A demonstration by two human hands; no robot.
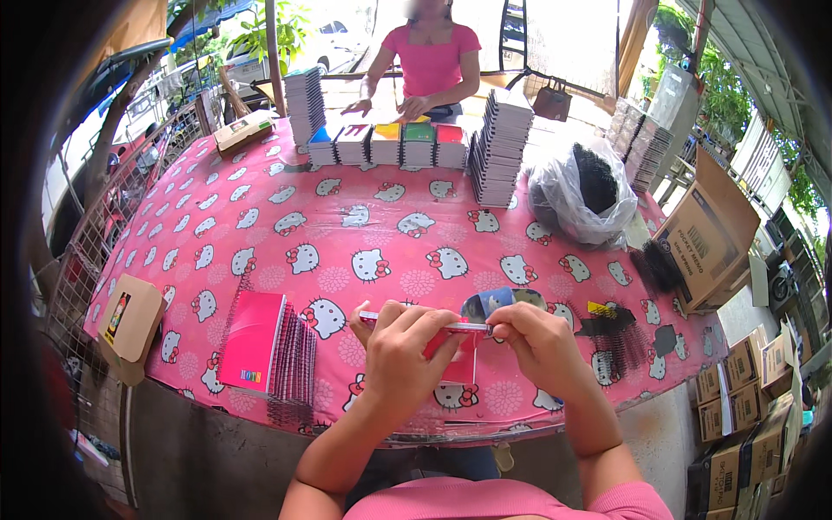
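Observation:
Above the near edge of the table, my left hand (400,354) is closed round a thin notebook (469,327), held edge-up with its red cover tilted down. The thumb and fingers of my right hand (544,345) pinch the right end of this notebook, by its bound edge; any wire end between the fingertips is too small to make out. Under my hands lies another red piece (459,371), partly hidden. Left of my hands stands a leaning stack of red spiral notebooks (253,336). A blue and camouflage-patterned cloth item (504,302) lies just beyond my right hand.
Loose black binding coils (617,336) lie on the right, near an open carton (706,247) and a plastic bag of coils (582,195). Notebook stacks (501,152) line the far side, where another person (431,65) stands. A cardboard box (132,321) sits at left.

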